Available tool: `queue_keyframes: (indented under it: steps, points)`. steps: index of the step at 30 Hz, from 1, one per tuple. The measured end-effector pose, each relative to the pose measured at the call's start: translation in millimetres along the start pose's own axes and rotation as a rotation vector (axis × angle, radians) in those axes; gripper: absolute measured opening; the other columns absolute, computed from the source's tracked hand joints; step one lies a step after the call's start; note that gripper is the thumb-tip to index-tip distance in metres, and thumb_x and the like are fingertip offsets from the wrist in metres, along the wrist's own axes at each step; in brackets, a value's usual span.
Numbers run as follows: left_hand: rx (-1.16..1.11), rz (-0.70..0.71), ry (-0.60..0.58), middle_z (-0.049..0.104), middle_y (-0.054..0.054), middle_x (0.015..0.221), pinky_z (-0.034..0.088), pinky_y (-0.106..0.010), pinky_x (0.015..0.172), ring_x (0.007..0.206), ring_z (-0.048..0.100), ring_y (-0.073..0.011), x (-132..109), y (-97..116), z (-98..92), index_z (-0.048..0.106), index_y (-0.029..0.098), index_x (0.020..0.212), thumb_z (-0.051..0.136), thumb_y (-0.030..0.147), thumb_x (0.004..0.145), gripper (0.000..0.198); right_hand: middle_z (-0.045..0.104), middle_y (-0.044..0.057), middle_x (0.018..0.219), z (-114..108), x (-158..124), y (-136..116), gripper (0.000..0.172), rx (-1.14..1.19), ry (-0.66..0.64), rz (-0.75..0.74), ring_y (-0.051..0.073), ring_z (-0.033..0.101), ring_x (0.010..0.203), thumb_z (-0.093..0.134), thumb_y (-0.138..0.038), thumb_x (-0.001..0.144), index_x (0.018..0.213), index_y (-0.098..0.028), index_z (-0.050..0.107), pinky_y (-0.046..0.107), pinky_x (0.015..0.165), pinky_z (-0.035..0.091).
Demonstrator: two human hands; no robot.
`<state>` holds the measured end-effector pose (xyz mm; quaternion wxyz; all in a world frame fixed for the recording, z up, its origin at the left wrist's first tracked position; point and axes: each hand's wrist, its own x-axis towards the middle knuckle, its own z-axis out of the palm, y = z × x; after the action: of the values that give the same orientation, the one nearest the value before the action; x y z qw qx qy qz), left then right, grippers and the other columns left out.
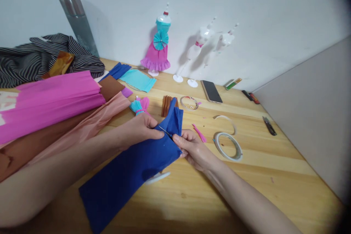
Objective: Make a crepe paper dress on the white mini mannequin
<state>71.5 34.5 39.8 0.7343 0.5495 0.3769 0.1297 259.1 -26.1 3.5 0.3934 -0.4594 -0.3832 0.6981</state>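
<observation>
A sheet of dark blue crepe paper (123,175) hangs between my hands, its upper part folded and gathered. My left hand (144,128) pinches it at its upper left edge, thumb pointing right. My right hand (193,148) is closed on its right side, thumb on the front. A thin dark strand (165,131), perhaps a wire or cord, runs across the paper between both thumbs. Below the paper shows a white round base (158,178); whatever stands on it is hidden behind the paper. A pleated brown paper piece (166,105) lies just beyond.
A dressed mini mannequin (159,44) and two white ones (194,45) stand by the wall. Pink crepe paper (63,87) and striped cloth (24,58) lie left. A tape roll (228,146), phone (211,91) and box cutter (269,125) lie right.
</observation>
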Motion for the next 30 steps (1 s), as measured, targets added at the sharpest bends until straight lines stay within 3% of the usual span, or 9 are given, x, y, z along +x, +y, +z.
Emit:
queue_keyframes:
  steps: [11, 22, 30]
  points:
    - [-0.043, -0.001, -0.009, 0.052, 0.003, 0.046, 0.026, -0.019, 0.043, 0.040, 0.039, -0.0050, 0.4, 1.4, 1.6, 0.057, 0.012, 0.055, 0.069, 0.032, 0.061, 0.024, 0.039, -0.008, 0.040, -0.1, 0.4, 2.7, 0.052, 0.014, 0.023, 0.003, 0.002, 0.029, 0.036, 0.079, -0.056, 0.059, 0.050, -0.016, 0.047, 0.018, 0.037, 0.019]
    - [0.104, 0.019, 0.020, 0.037, 0.006, 0.045, 0.020, -0.020, 0.043, 0.041, 0.031, -0.0048, -1.1, 3.0, 2.5, 0.048, 0.015, 0.051, 0.065, 0.037, 0.063, 0.030, 0.040, -0.007, 0.042, -0.2, 0.4, -0.4, 0.046, -0.021, -0.031, -0.010, 0.003, 0.029, 0.037, 0.077, -0.054, 0.063, 0.057, -0.014, 0.055, 0.018, 0.039, 0.020]
    - [0.140, 0.018, 0.016, 0.037, 0.006, 0.047, 0.020, -0.021, 0.042, 0.043, 0.031, -0.0058, -1.0, 4.6, 2.3, 0.050, 0.015, 0.054, 0.064, 0.038, 0.063, 0.029, 0.043, -0.006, 0.045, -0.6, -0.5, -3.5, 0.041, -0.018, -0.061, 0.002, 0.003, 0.029, 0.039, 0.076, -0.051, 0.066, 0.067, -0.012, 0.063, 0.018, 0.039, 0.020]
